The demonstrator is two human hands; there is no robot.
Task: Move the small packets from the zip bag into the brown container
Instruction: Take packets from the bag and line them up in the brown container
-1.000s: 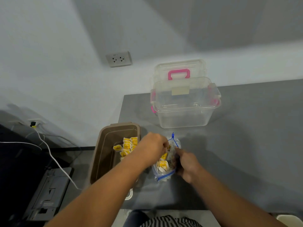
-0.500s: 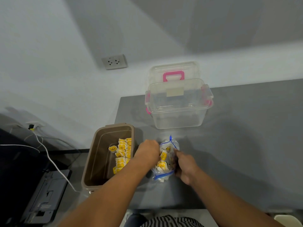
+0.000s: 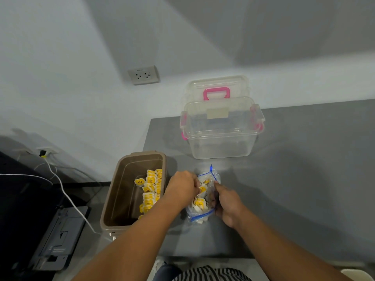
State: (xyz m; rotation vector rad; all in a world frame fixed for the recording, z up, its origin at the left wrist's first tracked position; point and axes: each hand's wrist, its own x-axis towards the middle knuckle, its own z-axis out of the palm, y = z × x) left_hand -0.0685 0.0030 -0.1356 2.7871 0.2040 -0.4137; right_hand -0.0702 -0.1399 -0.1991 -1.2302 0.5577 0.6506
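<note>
Fingers curled, crinkly clear zip bag

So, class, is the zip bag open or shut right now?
Open: the zip bag's blue edges gape apart, and the left hand reaches into its mouth among small packets.

We cannot see the fingers of the left hand, hidden at the mouth of the clear blue-zipped plastic bag. That forearm covers the near right corner of the brown plastic container. A white round rim is cut off bottom right.
</note>
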